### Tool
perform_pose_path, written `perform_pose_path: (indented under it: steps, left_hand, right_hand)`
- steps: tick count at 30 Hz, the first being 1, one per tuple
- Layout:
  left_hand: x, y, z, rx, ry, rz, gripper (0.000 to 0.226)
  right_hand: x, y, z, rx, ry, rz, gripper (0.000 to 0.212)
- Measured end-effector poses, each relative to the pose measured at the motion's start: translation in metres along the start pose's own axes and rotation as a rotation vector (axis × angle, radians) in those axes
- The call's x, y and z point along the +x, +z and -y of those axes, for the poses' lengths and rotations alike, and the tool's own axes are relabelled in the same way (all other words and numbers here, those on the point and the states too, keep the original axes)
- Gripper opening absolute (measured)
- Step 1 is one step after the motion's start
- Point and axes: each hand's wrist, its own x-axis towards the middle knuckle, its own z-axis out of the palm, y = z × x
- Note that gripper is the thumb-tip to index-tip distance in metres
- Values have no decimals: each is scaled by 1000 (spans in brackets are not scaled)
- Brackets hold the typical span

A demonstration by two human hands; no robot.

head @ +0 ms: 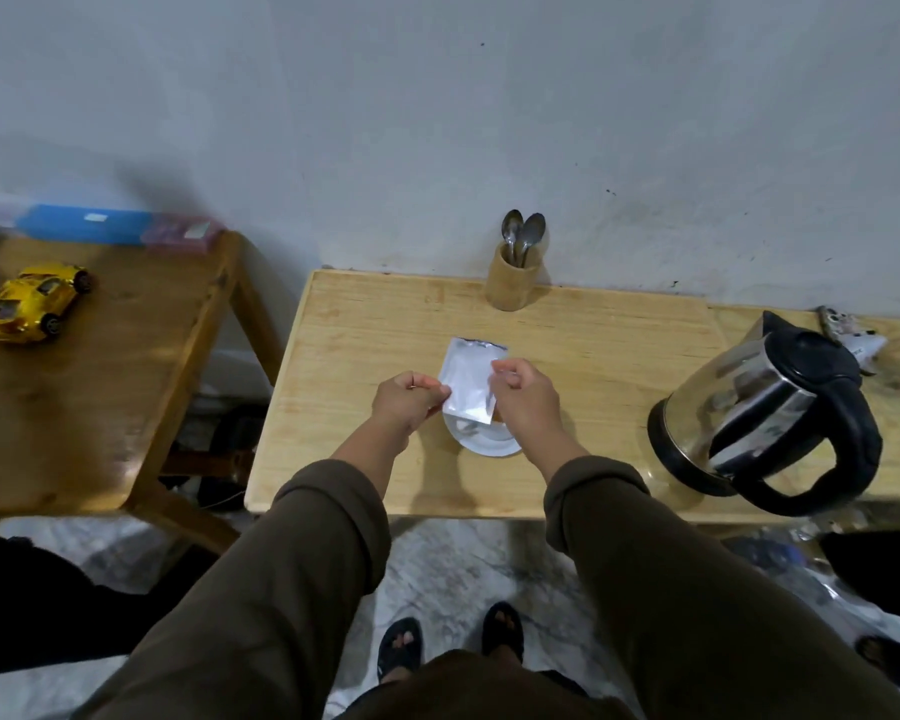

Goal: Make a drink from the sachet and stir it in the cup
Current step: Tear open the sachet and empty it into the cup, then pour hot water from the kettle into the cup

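A silver foil sachet [468,379] is held over a white cup [489,443] in the middle of the light wooden table [593,356]. My left hand [409,402] pinches the sachet's left edge. My right hand [526,394] pinches its right edge near the top. The sachet hangs with one end down over the cup's mouth and hides most of the cup; I cannot tell what is in the cup. A wooden holder [513,280] with two metal spoons [523,239] stands at the back edge against the wall.
A steel electric kettle [765,413] with a black handle stands at the right of the table. A darker wooden table [89,387] on the left carries a yellow toy car [32,304] and a blue box [87,223]. My sandalled feet are on the marble floor below.
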Motion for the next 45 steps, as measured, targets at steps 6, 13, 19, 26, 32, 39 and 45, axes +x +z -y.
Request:
perform_pose_path:
  steps: [6,13,19,26,32,39,45]
  left_hand:
    - [-2,-37,30,273,85,-207,9]
    - [8,-62,66,611,86,-180,36]
    - [14,-59,82,752,146,-244,26]
    - [7,-44,76,850,246,-303,39]
    - [-17,2,79,776,374,-220,50]
    - [-52,63,104,661,412,-225,59]
    - [-50,108,118,836,301,-148,63]
  right_hand:
    - [-4,58,6,-292,-89,88,28]
    - [-2,110,-8,-682,-147,211,32]
    - [1,119,-13,-852,-118,252,28]
    - [-2,102,2,-900,-254,139,24]
    - [-9,49,7,-614,-310,-56,28]
    - [-24,-26,-28,-524,-350,-244,33]
    - [-35,-103,-70,-571,-411,-429,30]
